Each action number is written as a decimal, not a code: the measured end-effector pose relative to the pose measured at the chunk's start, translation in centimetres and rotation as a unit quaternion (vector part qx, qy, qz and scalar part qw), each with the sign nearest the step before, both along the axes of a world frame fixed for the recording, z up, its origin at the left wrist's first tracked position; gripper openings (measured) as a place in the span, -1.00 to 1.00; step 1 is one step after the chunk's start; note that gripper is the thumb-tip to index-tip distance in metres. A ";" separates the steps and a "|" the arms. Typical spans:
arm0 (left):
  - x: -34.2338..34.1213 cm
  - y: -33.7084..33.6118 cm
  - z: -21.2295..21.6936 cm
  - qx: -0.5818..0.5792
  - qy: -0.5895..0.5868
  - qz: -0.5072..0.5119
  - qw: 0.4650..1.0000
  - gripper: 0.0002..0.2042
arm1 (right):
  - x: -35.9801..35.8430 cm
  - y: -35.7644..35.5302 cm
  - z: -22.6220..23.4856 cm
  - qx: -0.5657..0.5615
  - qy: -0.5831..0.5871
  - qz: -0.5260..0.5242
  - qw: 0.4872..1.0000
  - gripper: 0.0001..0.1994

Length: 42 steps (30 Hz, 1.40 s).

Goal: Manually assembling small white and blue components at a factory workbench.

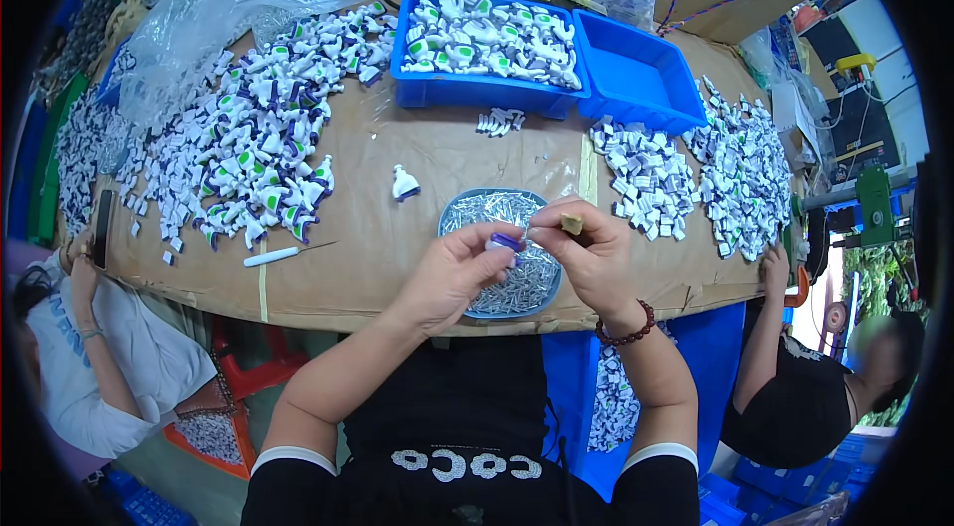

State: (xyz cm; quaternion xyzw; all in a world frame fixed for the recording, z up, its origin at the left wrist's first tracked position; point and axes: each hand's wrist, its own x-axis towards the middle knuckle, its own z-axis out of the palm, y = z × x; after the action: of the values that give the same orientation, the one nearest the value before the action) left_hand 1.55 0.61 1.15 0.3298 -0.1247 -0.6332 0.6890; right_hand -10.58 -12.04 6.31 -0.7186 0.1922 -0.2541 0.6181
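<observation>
Between the thumb and fingers of my left hand (444, 280) is a small purple and white plastic piece (505, 243). My right hand (599, 263) pinches close beside it, fingertips nearly touching the piece; what they hold is too small to make out. A tan scrap (571, 224) shows at the right fingers, perhaps wrapped round one. Below both hands stands a blue-grey tray (443, 218) full of short metal pins (522, 293). One white and purple bottle-shaped piece (403, 183) lies alone behind my left hand.
Loose bottle-shaped pieces (268, 139) are heaped at left, near a white-handled awl (273, 256). A full blue bin (487, 89) and another blue bin (646, 79) stand behind. Small white pieces (651, 178) lie at right. Two people (104, 367) (805, 397) sit at the sides.
</observation>
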 end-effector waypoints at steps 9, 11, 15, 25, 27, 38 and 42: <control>-0.1 -0.5 1.0 -0.046 -0.006 0.064 0.997 -0.82 | -0.7 -0.1 -1.2 -0.179 0.037 -0.023 0.983 -0.93; -0.1 -0.5 0.7 -0.041 -0.027 0.085 0.995 -0.84 | -0.7 -0.2 -1.1 -0.196 0.029 -0.023 0.980 -0.92; -0.2 -0.5 0.7 -0.048 -0.077 0.103 0.990 -0.82 | -0.6 0.1 -1.1 -0.180 0.010 -0.034 0.983 -0.93; 0.1 -0.2 1.1 -0.054 -0.198 0.143 0.968 -0.83 | -0.4 0.7 -1.3 -0.123 0.021 -0.044 0.991 -0.93; 0.3 -0.1 1.0 -0.039 -0.164 0.124 0.978 -0.82 | -0.3 0.8 -1.5 -0.114 0.021 -0.044 0.992 -0.93; 0.5 -0.9 -0.1 -0.042 -0.041 0.129 0.990 -0.81 | 1.7 0.7 -1.8 -0.012 0.025 -0.037 0.999 -0.92; 1.4 -1.6 -0.9 -0.049 -0.046 0.146 0.987 -0.81 | 3.4 -3.6 -0.9 -0.110 0.154 0.084 0.978 -0.91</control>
State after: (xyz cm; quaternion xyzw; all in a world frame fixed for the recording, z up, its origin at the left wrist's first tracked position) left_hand 2.95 -0.96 0.21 0.3393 -0.1373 -0.5032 0.7828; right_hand -7.21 -15.66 5.46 -0.8264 0.1950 -0.1077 0.5172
